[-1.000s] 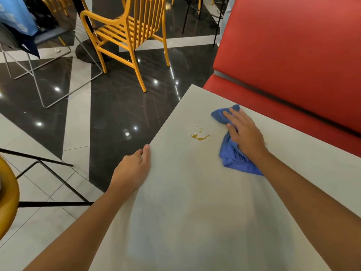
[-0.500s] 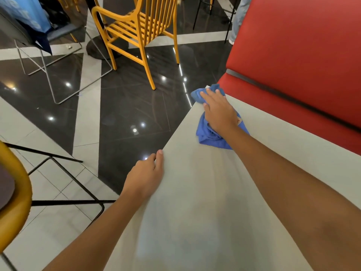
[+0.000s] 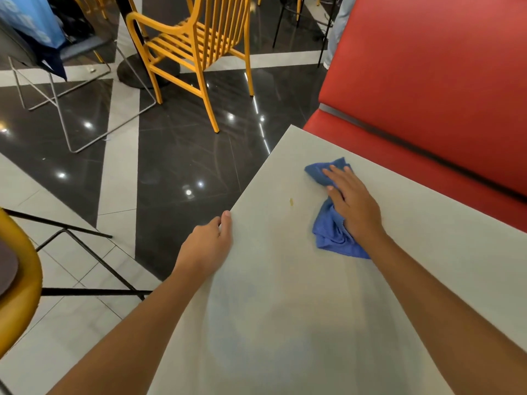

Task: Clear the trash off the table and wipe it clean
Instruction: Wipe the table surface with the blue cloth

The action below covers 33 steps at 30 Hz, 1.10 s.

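A pale grey table (image 3: pixel 285 323) fills the lower right of the head view. My right hand (image 3: pixel 353 206) lies flat with straight fingers on a crumpled blue cloth (image 3: pixel 330 232), pressing it onto the tabletop near the far corner. A small yellowish stain (image 3: pixel 291 202) remains just left of the cloth. My left hand (image 3: pixel 208 246) holds the table's left edge, thumb on top and fingers curled over the side.
A red padded bench (image 3: pixel 427 81) runs along the table's far right side. A yellow slatted chair (image 3: pixel 196 49) stands on the dark glossy floor beyond. A yellow seat (image 3: pixel 17 280) with black legs is at the left edge.
My right hand swept the cloth to the table's far corner over the brown spill, then drew it back to the right. Only a faint small stain is left. My left hand stayed on the edge.
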Each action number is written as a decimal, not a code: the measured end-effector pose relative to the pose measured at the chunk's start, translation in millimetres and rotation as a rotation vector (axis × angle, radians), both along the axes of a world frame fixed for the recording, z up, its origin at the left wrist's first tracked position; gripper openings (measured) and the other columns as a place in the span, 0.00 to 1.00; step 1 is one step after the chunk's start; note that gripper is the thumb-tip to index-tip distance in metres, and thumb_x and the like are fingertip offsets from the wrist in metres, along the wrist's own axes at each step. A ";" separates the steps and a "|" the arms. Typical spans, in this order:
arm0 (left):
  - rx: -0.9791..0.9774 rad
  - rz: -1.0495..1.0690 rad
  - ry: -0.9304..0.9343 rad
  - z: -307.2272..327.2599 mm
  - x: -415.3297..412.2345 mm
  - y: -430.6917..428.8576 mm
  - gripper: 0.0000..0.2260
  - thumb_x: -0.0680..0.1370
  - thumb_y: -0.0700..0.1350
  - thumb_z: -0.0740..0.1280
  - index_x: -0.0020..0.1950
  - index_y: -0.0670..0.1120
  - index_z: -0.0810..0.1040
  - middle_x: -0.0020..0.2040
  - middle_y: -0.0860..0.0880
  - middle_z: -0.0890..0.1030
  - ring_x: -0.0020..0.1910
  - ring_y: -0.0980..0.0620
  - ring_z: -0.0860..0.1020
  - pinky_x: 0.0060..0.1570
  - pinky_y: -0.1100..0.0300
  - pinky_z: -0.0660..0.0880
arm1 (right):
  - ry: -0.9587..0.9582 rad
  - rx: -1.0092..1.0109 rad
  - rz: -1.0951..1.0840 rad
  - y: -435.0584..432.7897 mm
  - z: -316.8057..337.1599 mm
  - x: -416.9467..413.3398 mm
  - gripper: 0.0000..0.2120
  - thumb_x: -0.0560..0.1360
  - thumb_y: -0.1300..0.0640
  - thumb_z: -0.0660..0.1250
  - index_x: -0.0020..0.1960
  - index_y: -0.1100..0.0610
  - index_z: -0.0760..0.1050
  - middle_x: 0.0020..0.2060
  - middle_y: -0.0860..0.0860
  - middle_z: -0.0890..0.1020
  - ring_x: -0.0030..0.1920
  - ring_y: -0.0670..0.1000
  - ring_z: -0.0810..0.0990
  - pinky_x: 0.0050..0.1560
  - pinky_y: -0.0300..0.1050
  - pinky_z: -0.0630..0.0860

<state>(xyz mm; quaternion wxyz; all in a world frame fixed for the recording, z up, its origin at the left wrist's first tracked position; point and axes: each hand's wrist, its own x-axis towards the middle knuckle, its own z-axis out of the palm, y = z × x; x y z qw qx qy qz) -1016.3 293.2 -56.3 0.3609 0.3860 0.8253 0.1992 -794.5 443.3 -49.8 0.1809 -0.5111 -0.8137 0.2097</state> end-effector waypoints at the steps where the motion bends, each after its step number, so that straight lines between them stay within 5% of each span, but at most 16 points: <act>1: 0.002 0.001 0.000 -0.5 0.0 0.1 0.28 0.79 0.61 0.41 0.59 0.48 0.75 0.49 0.47 0.80 0.50 0.46 0.77 0.57 0.47 0.74 | -0.013 0.023 -0.088 -4.0 -3.0 -1.2 0.18 0.81 0.57 0.54 0.70 0.50 0.66 0.72 0.45 0.65 0.74 0.46 0.55 0.64 0.36 0.59; 8: 0.003 0.007 0.003 -2.3 0.7 1.3 0.28 0.80 0.60 0.41 0.61 0.47 0.74 0.51 0.46 0.80 0.51 0.45 0.77 0.58 0.46 0.73 | -0.154 0.170 -0.299 -22.5 -15.7 -53.1 0.27 0.76 0.54 0.42 0.69 0.59 0.68 0.69 0.58 0.69 0.71 0.60 0.63 0.72 0.50 0.56; 14: 0.011 0.029 0.010 4.2 3.4 1.5 0.26 0.81 0.57 0.42 0.60 0.47 0.74 0.49 0.46 0.79 0.51 0.45 0.76 0.57 0.50 0.71 | -0.238 0.119 -0.264 -20.8 -9.7 -103.4 0.22 0.79 0.61 0.52 0.73 0.57 0.59 0.73 0.56 0.60 0.74 0.59 0.55 0.72 0.51 0.53; 18: 0.002 0.034 0.023 12.1 5.2 -0.5 0.25 0.81 0.57 0.42 0.56 0.46 0.74 0.51 0.44 0.78 0.54 0.42 0.73 0.57 0.49 0.70 | -0.185 0.168 -0.151 -17.5 -9.0 -128.9 0.21 0.77 0.62 0.53 0.69 0.61 0.67 0.69 0.59 0.68 0.70 0.62 0.64 0.69 0.56 0.60; 22: -0.015 0.051 -0.044 15.8 2.1 -3.5 0.25 0.81 0.57 0.42 0.59 0.47 0.74 0.56 0.43 0.77 0.56 0.42 0.73 0.60 0.49 0.68 | -0.133 0.143 0.080 -31.3 -12.4 -109.9 0.20 0.78 0.60 0.56 0.69 0.57 0.68 0.70 0.55 0.67 0.72 0.58 0.62 0.68 0.55 0.64; 26: -0.048 0.078 -0.106 13.6 -4.4 -10.6 0.25 0.81 0.58 0.43 0.68 0.50 0.70 0.65 0.45 0.73 0.64 0.44 0.70 0.62 0.51 0.63 | -0.013 0.113 0.227 -39.7 -7.2 -69.3 0.20 0.75 0.58 0.55 0.64 0.53 0.74 0.67 0.49 0.72 0.70 0.53 0.66 0.60 0.42 0.68; 33: -0.102 0.086 -0.133 12.0 -20.0 -51.3 0.25 0.81 0.57 0.46 0.67 0.47 0.72 0.64 0.45 0.74 0.55 0.49 0.70 0.54 0.57 0.62 | -0.076 0.093 0.038 0.2 -6.1 -49.7 0.19 0.79 0.60 0.57 0.69 0.54 0.67 0.71 0.53 0.65 0.74 0.55 0.58 0.69 0.41 0.56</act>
